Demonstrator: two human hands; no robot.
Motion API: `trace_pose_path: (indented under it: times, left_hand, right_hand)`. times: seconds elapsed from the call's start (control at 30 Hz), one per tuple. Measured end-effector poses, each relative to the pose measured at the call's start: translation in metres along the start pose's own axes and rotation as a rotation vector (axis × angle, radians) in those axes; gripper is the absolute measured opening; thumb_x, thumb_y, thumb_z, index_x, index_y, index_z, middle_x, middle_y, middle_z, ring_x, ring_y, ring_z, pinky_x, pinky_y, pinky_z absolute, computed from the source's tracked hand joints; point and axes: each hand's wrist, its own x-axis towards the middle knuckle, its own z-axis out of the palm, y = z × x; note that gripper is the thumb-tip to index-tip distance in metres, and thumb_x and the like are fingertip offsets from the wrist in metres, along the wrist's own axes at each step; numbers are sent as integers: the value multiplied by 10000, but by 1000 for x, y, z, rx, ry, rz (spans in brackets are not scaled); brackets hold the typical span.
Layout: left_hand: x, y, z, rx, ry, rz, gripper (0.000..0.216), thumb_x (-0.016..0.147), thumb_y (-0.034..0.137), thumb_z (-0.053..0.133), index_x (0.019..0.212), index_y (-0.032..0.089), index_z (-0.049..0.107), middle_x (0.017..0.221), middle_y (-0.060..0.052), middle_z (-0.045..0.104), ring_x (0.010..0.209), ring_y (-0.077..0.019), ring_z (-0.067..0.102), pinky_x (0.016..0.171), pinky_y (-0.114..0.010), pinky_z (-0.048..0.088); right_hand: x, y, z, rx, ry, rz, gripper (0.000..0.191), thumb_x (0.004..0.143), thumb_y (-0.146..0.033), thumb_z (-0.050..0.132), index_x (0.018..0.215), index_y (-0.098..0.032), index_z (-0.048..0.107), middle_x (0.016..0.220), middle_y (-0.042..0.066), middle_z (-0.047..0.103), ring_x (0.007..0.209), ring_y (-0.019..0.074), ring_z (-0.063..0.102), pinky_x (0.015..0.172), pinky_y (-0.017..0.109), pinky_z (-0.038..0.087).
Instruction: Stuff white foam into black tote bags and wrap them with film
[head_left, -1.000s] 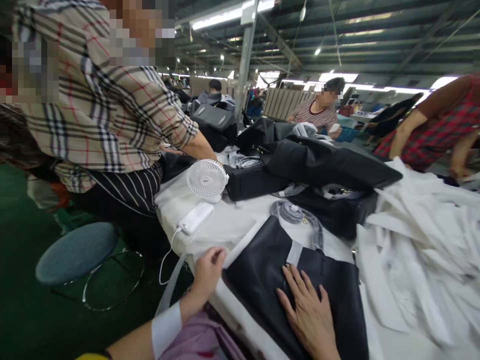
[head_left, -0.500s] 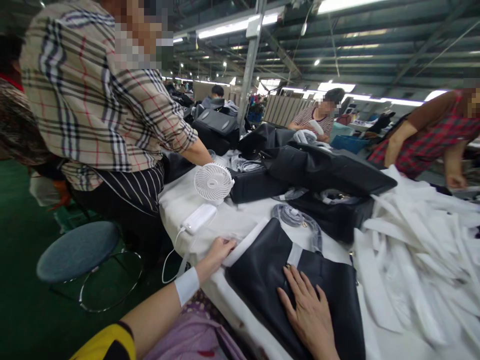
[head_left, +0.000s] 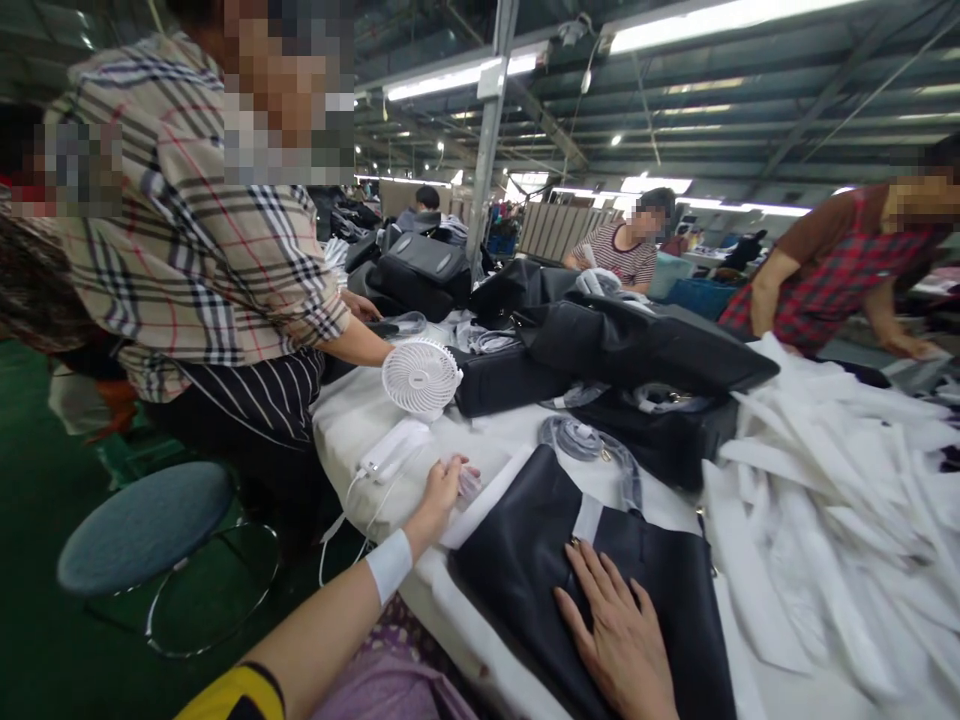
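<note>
A black handbag (head_left: 517, 540) lies flat on the white-covered table in front of me, with a pale strip (head_left: 587, 518) across its top edge near a small metal fitting. My right hand (head_left: 619, 625) rests on the bag, palm down and fingers stretched out. Left of the bag, my left hand (head_left: 442, 490) is closed around a crumpled piece of clear plastic (head_left: 469, 483). White padding (head_left: 487, 500) shows along the bag's left side. Beyond the bag lies a plastic-wrapped strap (head_left: 577, 438), coiled, one end reaching the bag.
A white fan (head_left: 421, 378) and a white box with a cable (head_left: 394, 450) stand at the table's left. Black bags (head_left: 645, 345) are piled behind. White strips (head_left: 817, 540) heap at right. A co-worker in a checked shirt (head_left: 202, 220) stands by a round stool (head_left: 146, 525).
My left hand has lifted slightly away from the bag's edge, and the clear plastic in it shows more. My right hand stays flat on the bag. The co-worker's arm has shifted left.
</note>
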Motion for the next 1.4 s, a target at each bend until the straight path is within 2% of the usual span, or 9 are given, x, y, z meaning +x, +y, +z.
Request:
trace_pose_path:
  times: [0.13, 0.33, 0.5, 0.7, 0.87, 0.97, 1.13, 1.27, 1.4]
  left_hand:
    - [11, 27, -6, -139, 59, 64, 330, 926, 475, 438, 1022, 165, 492, 869, -128, 703, 768, -211, 703, 784, -398, 544]
    - [24, 110, -19, -255, 110, 286, 401, 957, 511, 383, 1166, 175, 445, 1042, -149, 674, 961, -220, 682, 939, -429, 490]
    - [6, 147, 15, -198, -41, 467, 482, 984, 518, 341, 1297, 166, 446, 1113, -123, 670, 1100, -230, 625, 1057, -442, 391]
    - [-69, 79, 106, 188, -588, 521, 606, 948, 622, 289, 1286, 204, 568, 1346, -73, 570, 1340, -258, 423, 1181, -449, 198]
    - [-110, -16, 129, 427, -978, 321, 651, 954, 606, 264, 1368, 170, 514, 1404, -114, 511, 1338, -263, 422, 1169, -438, 269]
    - [-113, -49, 120, 512, -996, 312, 604, 962, 575, 279, 1382, 201, 499, 1417, -96, 497, 1338, -253, 420, 1178, -446, 258]
    - [-112, -63, 112, 540, -977, 256, 597, 976, 548, 244, 1446, 214, 400, 1499, -70, 397, 1393, -221, 348, 1188, -432, 242]
    - [-115, -69, 114, 644, -969, 367, 550, 985, 504, 258, 1453, 246, 388, 1558, -50, 286, 1443, -235, 238, 1207, -472, 135]
    - [-120, -76, 117, 861, -916, 519, 537, 994, 435, 264, 1489, 234, 313, 1553, -74, 293, 1454, -262, 194, 1197, -531, 76]
  right_hand:
    - [0, 2, 2, 5, 20, -6, 569, 911, -536, 369, 1416, -284, 445, 1479, 18, 431, 1311, 285, 435, 1040, 502, 335]
    - [0, 4, 7, 31, 62, -26, 565, 909, -531, 381, 1408, -276, 457, 1474, 20, 439, 1302, 292, 440, 1034, 500, 329]
    - [-1, -1, -1, 61, 37, 2, 544, 918, -496, 416, 1412, -271, 447, 1475, 32, 439, 1309, 289, 428, 1037, 499, 319]
    - [-6, -7, -11, 102, -30, 13, 539, 947, -478, 397, 1441, -261, 397, 1497, 60, 406, 1340, 291, 386, 1063, 510, 287]
    - [-11, -4, -8, 140, -87, 4, 545, 887, -367, 457, 1389, -156, 470, 1401, 128, 516, 1316, 310, 404, 1105, 527, 224]
    - [-13, -4, -6, 195, -85, -18, 531, 841, -292, 470, 1359, -184, 508, 1349, 119, 562, 1280, 314, 433, 1119, 541, 189]
    - [-19, -2, -6, 404, 41, 8, 583, 791, -265, 487, 1354, -113, 494, 1275, 160, 594, 1243, 314, 467, 1123, 527, 258]
    - [-25, 2, -1, 631, 273, 149, 568, 826, -177, 398, 1392, -146, 438, 1323, 137, 562, 1289, 273, 459, 1101, 483, 361]
    - [-27, 4, 4, 735, 428, 322, 606, 864, -200, 380, 1464, -136, 323, 1486, 137, 398, 1381, 259, 359, 1140, 483, 327]
